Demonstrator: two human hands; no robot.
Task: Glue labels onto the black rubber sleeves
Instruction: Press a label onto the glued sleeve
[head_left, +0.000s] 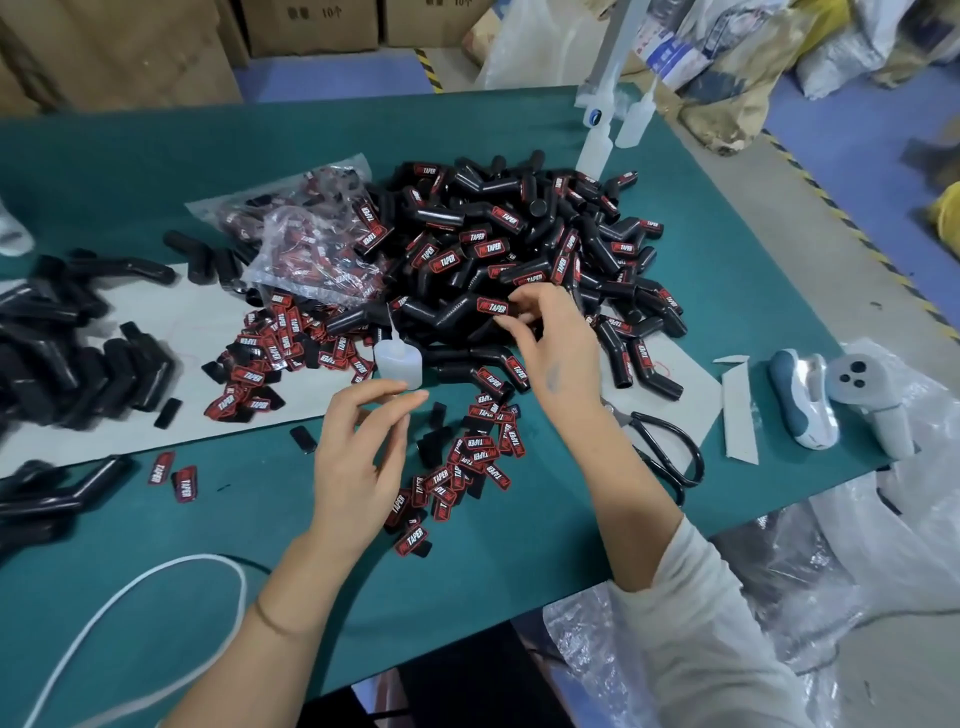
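Green table (130, 156), cardboard boxes (311, 26) behind

One head view looks forward and steeply down from above the table (156, 171), close over both hands, floor and boxes (311, 26) at the far edge.

One large pile of labelled black rubber sleeves (524, 249), too many to count, loose labels (467, 462) by the dozen, one glue bottle (397, 361), one pair of scissors (667, 452), two hands, one clear label bag (306, 234), one counter (104, 156)
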